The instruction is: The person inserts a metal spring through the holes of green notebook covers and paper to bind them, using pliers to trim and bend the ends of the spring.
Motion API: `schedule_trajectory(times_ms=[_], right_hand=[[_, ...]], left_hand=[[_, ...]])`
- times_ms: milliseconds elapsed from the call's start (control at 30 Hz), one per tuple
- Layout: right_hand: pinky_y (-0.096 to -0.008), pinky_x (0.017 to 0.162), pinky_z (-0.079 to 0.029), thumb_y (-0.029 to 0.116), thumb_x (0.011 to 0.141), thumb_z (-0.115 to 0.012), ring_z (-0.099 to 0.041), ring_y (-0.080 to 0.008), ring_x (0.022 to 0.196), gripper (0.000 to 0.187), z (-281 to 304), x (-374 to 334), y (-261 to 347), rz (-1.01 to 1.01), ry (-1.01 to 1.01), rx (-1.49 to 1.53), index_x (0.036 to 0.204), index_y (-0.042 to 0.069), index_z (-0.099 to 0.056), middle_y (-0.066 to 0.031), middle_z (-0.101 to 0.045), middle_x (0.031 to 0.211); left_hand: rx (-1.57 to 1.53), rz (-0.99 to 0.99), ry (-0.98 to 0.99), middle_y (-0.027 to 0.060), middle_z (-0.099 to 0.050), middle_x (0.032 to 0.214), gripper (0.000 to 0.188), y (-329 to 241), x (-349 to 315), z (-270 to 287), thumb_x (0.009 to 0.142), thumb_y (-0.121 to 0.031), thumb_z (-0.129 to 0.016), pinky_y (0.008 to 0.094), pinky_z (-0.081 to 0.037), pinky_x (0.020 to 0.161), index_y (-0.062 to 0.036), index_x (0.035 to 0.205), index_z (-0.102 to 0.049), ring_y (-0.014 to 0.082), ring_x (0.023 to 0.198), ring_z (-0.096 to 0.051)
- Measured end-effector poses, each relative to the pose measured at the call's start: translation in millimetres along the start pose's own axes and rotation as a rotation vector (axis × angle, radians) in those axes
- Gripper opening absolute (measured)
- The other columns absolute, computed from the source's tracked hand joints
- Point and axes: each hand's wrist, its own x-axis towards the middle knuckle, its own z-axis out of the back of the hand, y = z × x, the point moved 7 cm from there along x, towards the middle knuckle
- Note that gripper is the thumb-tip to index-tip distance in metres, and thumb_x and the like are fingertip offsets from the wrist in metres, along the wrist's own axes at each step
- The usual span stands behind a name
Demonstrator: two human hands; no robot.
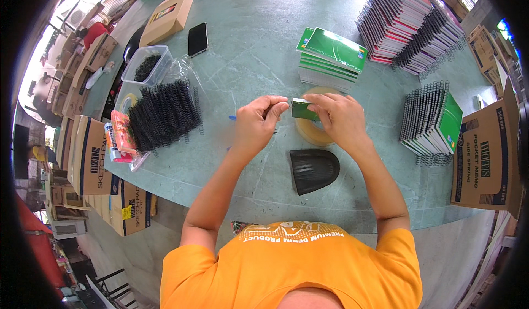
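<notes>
Between the fingers of my right hand (pixel 343 115) is a small green notebook (pixel 301 110), held edge-on over a wide roll of yellowish tape (pixel 311 133). My left hand (pixel 260 120) is closed in a pinch just left of the notebook's edge. Whatever its fingertips grip is too small to make out. Closer to my body lies a black ridged, rounded piece (pixel 315 171). Beyond my right hand stands a stack of green notebooks (pixel 334 55). A blue object (pixel 232 118) shows partly beside my left hand.
Black spiral coils (pixel 165 116) are heaped at the left, beside a clear plastic tub (pixel 147 65). A phone (pixel 198 39) lies farther back. Spiral-bound notebooks (pixel 430 119) stand at the right, with taller stacks (pixel 394 20) behind them. A cardboard box (pixel 485 155) borders the right edge.
</notes>
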Motion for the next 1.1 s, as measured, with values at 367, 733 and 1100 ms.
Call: schedule_trajectory(times_ms=[367,733,1100], right_hand=[[-0.0353,0.069,-0.044,0.018,0.080,-0.063,-0.060,-0.0233,0.082,0.014,-4,2,7,0.072,-0.013,-0.035,0.092,0.012,-0.063,-0.0037,-0.062,0.082],[-0.0390,0.068,-0.044,0.009,0.077,-0.064,-0.059,-0.0255,0.083,0.017,-10,14,13,0.034,-0.078,0.255,0.091,0.010,-0.054,-0.0052,-0.060,0.086],[-0.0250,0.069,-0.048,0.002,0.072,-0.072,-0.061,-0.0112,0.076,0.019,9,-7,-64,-0.334,0.190,0.555,0.089,0.001,-0.064,-0.0047,-0.066,0.081]], left_hand=[[0.233,-0.165,0.108,0.0085,-0.058,0.073,0.021,-13,14,-5,0.080,-0.012,-0.067,0.0296,-0.046,0.059,-0.0050,0.099,-0.061,0.0167,0.065,-0.058],[0.580,-0.665,-0.193,0.0096,-0.053,0.077,0.015,-52,-2,8,0.080,-0.017,-0.064,0.0388,-0.043,0.070,-0.0071,0.090,-0.060,0.0274,0.074,-0.052],[0.454,-0.485,0.365,0.0175,-0.058,0.092,0.064,-31,-54,-42,0.075,-0.013,-0.068,0.0432,-0.047,0.079,-0.0151,0.133,-0.041,0.0360,0.085,-0.057]])
